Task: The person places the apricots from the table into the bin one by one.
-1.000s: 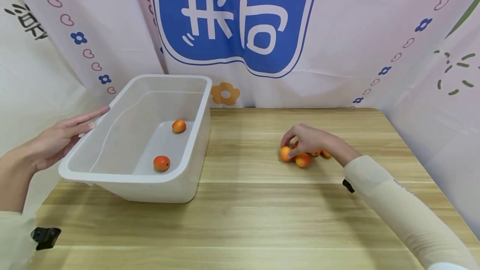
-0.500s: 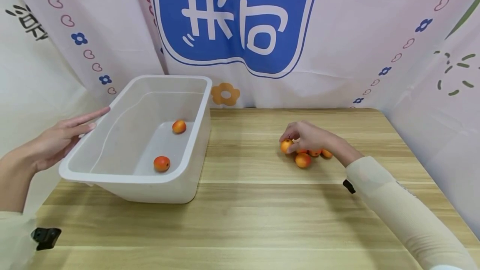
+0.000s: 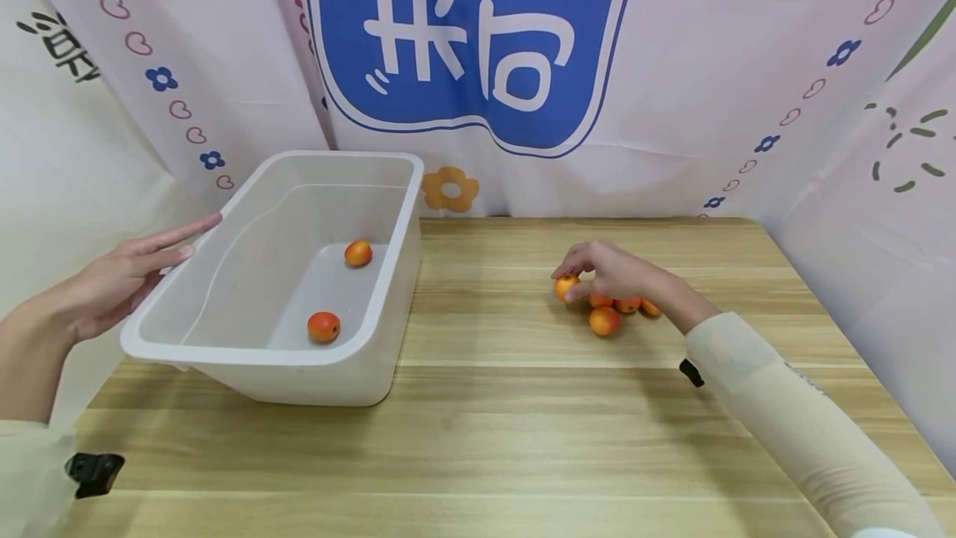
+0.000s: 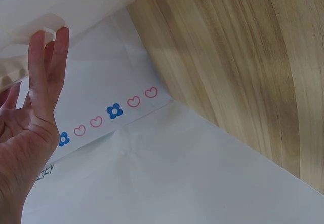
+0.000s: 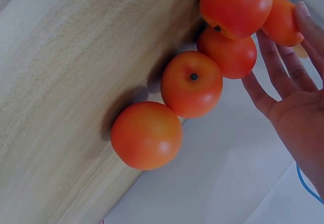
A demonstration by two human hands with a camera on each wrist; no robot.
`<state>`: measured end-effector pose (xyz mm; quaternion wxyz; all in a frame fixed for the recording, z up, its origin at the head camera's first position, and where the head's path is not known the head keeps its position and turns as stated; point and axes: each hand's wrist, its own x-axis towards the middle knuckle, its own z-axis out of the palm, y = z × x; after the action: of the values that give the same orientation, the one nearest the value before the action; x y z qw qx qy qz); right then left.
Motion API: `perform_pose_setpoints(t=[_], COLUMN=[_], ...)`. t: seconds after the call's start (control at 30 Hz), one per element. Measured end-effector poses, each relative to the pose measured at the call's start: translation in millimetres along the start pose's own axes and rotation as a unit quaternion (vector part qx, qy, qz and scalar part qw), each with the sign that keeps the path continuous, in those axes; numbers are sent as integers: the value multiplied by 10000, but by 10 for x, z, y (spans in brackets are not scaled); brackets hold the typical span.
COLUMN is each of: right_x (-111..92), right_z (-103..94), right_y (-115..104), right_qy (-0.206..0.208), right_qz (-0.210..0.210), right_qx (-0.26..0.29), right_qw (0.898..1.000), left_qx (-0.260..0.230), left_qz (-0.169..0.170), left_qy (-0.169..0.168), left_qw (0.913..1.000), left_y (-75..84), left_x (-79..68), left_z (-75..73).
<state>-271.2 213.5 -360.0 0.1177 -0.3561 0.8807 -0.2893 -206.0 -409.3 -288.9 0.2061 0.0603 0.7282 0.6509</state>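
Observation:
My right hand [image 3: 612, 271] pinches a small round orange-red fruit [image 3: 566, 288] between thumb and fingers; in the right wrist view this held fruit [image 5: 282, 22] sits at the upper right. Beside that hand lie several similar fruits close together, the nearest to me being a fruit [image 3: 604, 321] on the tabletop. On the left, a deep white plastic bin [image 3: 388, 297] stands with two fruits inside, one fruit [image 3: 358, 253] farther back and one fruit [image 3: 324, 327] nearer. My left hand [image 3: 112, 285] touches the bin's left rim with straight fingers.
A wood-grain table [image 3: 478, 447] carries everything. Behind it hangs a white printed cloth [image 3: 672, 131] with a blue emblem, and pale cloth encloses both sides. Bare tabletop lies between the bin and the fruits.
My right hand has lifted the pinched fruit slightly back and away from the front fruit, then a little left. My left hand and the bin stay put.

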Motion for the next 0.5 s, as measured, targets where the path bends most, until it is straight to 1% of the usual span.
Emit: perform_pose_setpoints(t=[0.07,0.27,0.3,0.5], right_x=[3,4,6,14], right_z=[4,5,7,15], right_y=[1,-29,-34,-65], right_qy=[15,65,77,214], right_qz=[76,511,553,663], right_qx=[-12,-86,-118,-255], right_qw=[10000,9986,9984,9972], left_qx=[38,-20,-104,-59], left_qz=[2,35,42,88], left_qy=[-18,8,20,-106], left_qw=[10000,10000,9999,9999], left_y=[5,11,9,-10], left_x=[-2,3,2,-4], left_z=[9,11,7,-8])
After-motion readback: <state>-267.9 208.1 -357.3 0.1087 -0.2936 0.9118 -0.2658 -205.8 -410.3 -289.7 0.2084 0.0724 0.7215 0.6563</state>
